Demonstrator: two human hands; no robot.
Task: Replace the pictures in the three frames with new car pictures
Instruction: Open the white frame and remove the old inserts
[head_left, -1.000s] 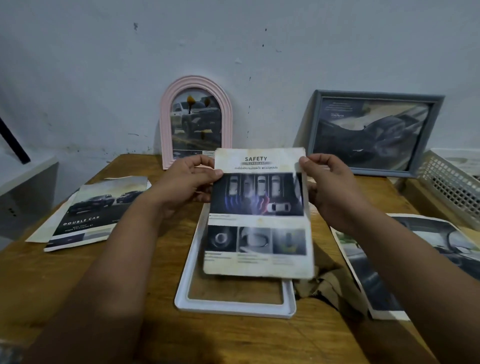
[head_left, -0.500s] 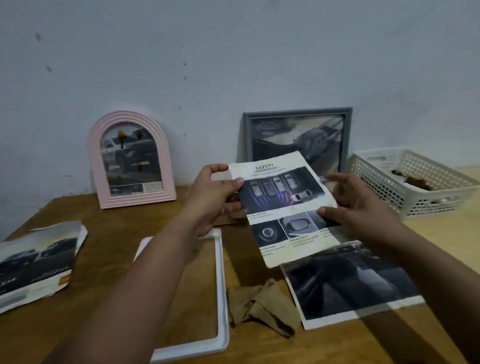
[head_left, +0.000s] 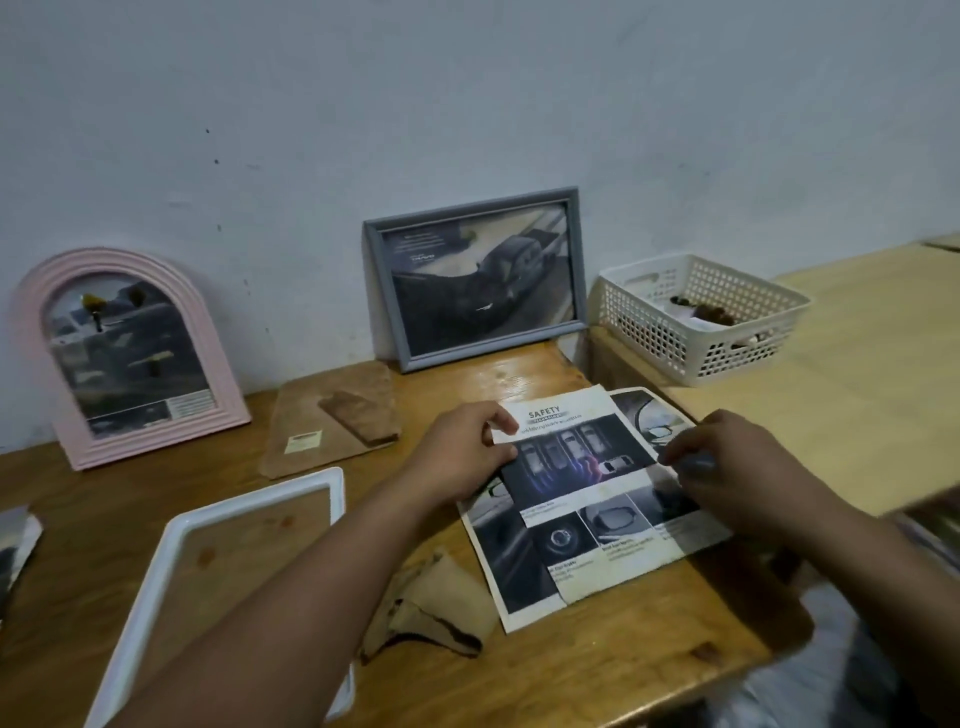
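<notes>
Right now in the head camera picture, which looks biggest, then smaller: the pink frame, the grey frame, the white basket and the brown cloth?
1. Pink arched frame and grey frame: they look much alike, so no ranking.
2. White basket, slightly smaller.
3. Brown cloth, smallest, though it lies nearest the camera.

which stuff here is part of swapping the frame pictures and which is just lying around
Part of the job:
- white rectangular frame, lying empty
- pink arched frame
- grey rectangular frame
- SAFETY car sheet, held by left hand, right hand
- larger car print beneath it
- brown backing board

Lying about:
- white plastic basket
- crumpled tan cloth
</notes>
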